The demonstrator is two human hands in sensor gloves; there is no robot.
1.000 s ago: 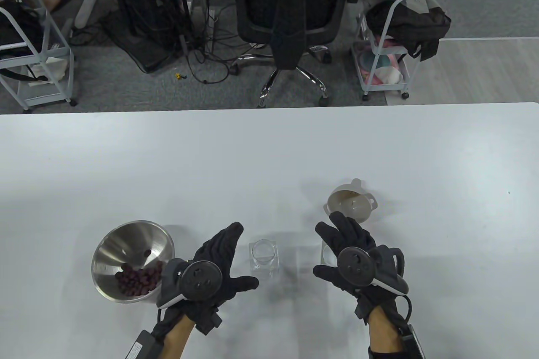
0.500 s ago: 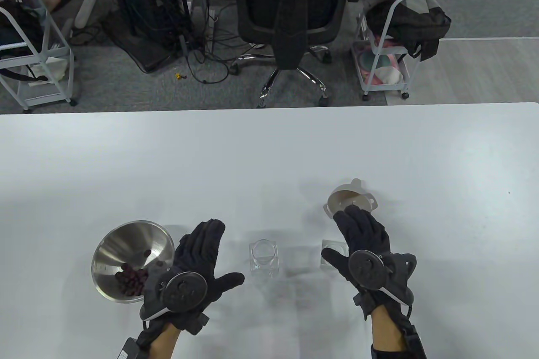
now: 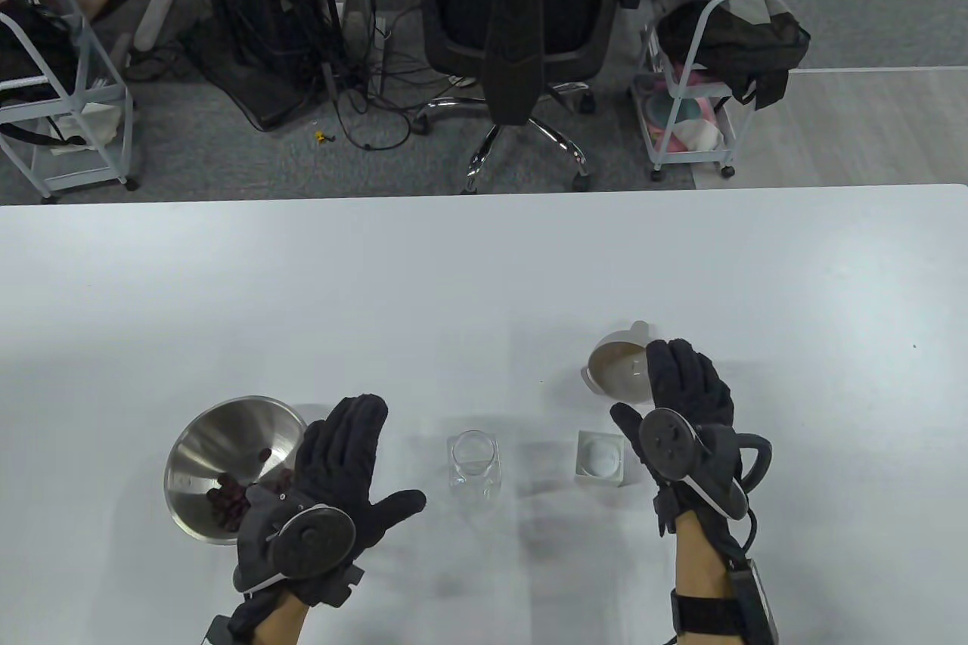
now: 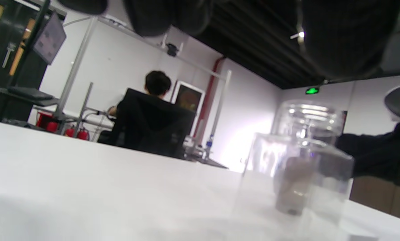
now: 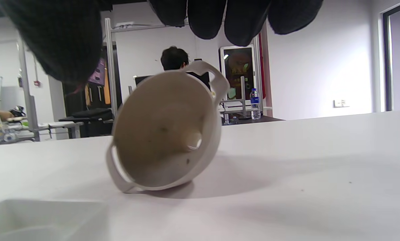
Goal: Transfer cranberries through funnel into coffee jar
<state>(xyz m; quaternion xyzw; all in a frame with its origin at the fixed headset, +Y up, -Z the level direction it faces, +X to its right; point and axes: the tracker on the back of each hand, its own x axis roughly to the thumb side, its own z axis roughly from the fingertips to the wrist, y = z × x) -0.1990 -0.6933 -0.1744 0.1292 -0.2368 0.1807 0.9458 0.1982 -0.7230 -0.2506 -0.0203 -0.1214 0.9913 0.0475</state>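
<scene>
Counter: a white counter [image 3: 484,274] carries everything; both gloved hands come in from its near edge.
Funnel: the white funnel [image 3: 616,369] lies tipped on its side at the right of the counter, its wide mouth turned toward the near edge and its spout pointing away. In the right wrist view the funnel [image 5: 168,132] rests on its rim, with one loop handle up and one down on the counter.
Right hand: the right hand [image 3: 684,403] hovers over the funnel's right side, fingers spread wide and holding nothing; whether any fingertip touches the funnel I cannot tell.
Coffee jar: the clear, lidless coffee jar [image 3: 474,465] stands upright between the two hands, with nothing showing inside it.
Lid: a white square lid [image 3: 601,457] lies just right of the jar, near the right thumb.
Bowl: a steel bowl [image 3: 227,448] sits tilted at the left.
Cranberries: the dark cranberries [image 3: 231,497] are heaped in the bowl's low near side.
Left hand: the left hand [image 3: 333,482] hangs flat and spread, empty, over the bowl's right rim, its thumb pointing toward the jar.
</scene>
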